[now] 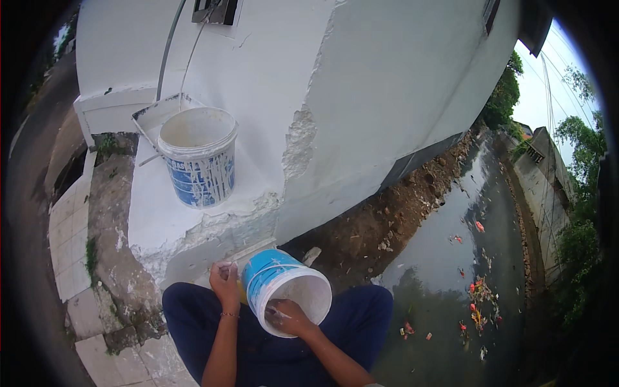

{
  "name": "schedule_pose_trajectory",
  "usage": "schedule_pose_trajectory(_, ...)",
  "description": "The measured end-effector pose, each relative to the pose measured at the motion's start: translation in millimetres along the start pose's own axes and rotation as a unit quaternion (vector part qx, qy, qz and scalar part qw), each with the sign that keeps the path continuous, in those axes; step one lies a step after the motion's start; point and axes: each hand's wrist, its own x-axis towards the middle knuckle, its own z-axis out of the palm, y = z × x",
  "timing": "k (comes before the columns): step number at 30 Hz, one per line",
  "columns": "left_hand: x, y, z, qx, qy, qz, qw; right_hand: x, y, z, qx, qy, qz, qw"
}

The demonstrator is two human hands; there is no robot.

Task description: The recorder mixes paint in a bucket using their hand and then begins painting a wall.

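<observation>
A blue and white plastic bucket lies tipped between my knees, its mouth turned toward me and its inside coated whitish. Inside that mouth is my right hand, fingers curled and smeared with white; whatever they hold is hidden. Just left of the bucket, my left hand is raised with its fingers bent together and white on the tips. I cannot make out anything between them. A larger paint bucket, blue and white with white drips down its side, stands upright on the white ledge ahead.
A tray-like frame leans behind the larger bucket. The white wall has a crumbling corner. On the right, below a dirt bank, runs a waterway with floating litter. Broken paving tiles lie at left.
</observation>
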Motion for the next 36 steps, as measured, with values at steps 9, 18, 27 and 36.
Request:
schedule_pose_trajectory(9, -8, -13, -2, 0.113, -0.006, 0.006, 0.994, -7, 0, 4, -0.003, -0.007, -0.009, 1.000)
schedule_pose_trajectory(18, -14, 0, 10, 0.054, -0.023, -0.035, 0.998, -6, 5, 3, -0.014, -0.019, 0.000, 1.000)
schedule_pose_trajectory(27, -14, 10, 5, 0.130, -0.011, -0.019, 0.991, -6, 9, 7, -0.002, 0.005, -0.024, 1.000)
schedule_pose_trajectory(36, -13, 6, 4, 0.147, -0.052, 0.001, 0.988, -6, 8, 6, -0.003, 0.005, -0.019, 1.000)
